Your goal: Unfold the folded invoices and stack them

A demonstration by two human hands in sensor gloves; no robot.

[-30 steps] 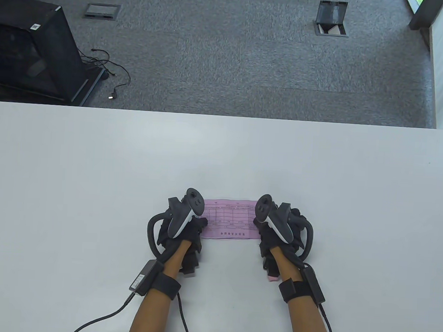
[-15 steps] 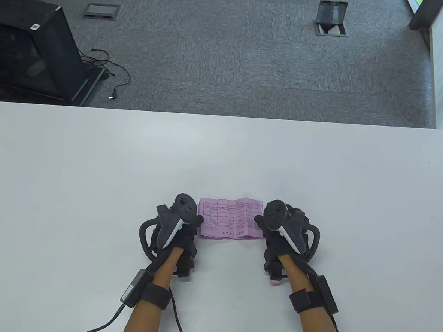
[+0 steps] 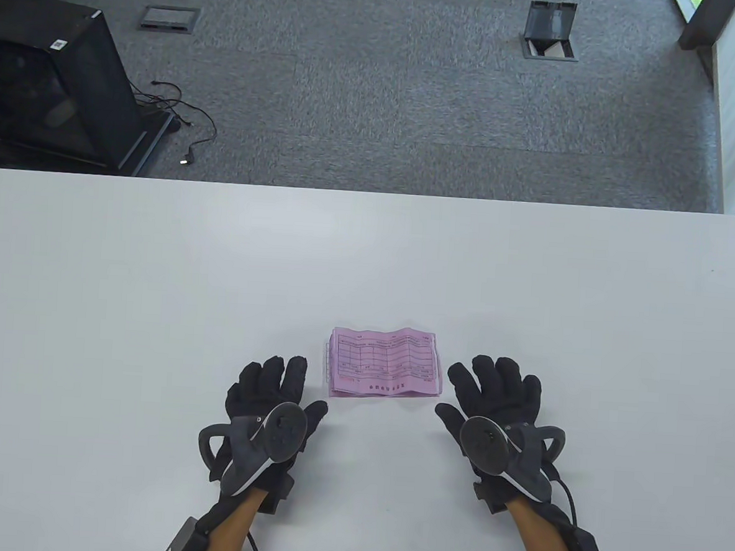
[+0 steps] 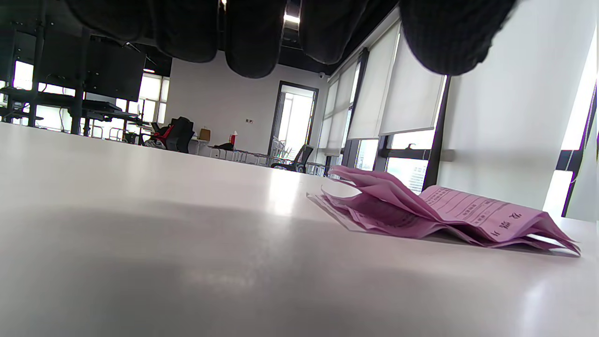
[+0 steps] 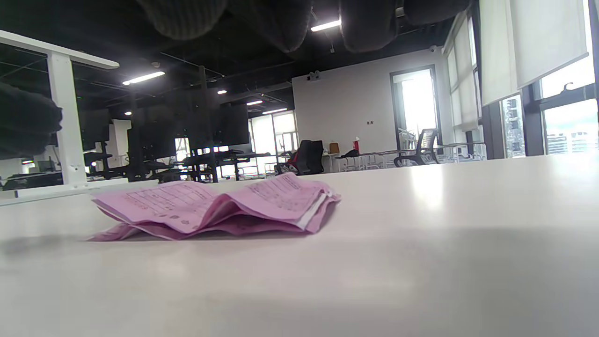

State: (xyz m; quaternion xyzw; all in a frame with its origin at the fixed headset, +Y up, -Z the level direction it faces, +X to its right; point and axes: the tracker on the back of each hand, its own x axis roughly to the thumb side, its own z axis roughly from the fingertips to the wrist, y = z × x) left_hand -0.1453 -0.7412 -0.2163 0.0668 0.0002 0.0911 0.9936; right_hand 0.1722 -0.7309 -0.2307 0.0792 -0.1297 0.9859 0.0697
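Both hands are off the paper now: the left hand [image 3: 271, 400] lies palm down on the white counter [image 3: 156, 275] with its fingers spread and holding nothing, just beside the near left corner of the pink invoices [image 3: 383, 363], and the right hand [image 3: 495, 400] mirrors it at the near right corner, fingers fanned out flat and equally empty. The invoices sit between the two hands, close to the near edge of the counter and roughly central across it, touching neither glove. It is a small pile of pink sheets with a printed grid and lines of text on the top one, and it does not lie flat. In the left wrist view the pink invoices [image 4: 435, 210] rise in a ridge along the fold lines, with the far edge lifted off the counter, and that hand's gloved fingers [image 4: 252, 37] hang in from the top. In the right wrist view the invoices [image 5: 215, 206] show the same wavy hump, with several layered sheet edges visible at the right end. Beyond the far edge of the counter there is grey carpet, a black cabinet [image 3: 49, 82] at the left and an open floor box [image 3: 549, 31].
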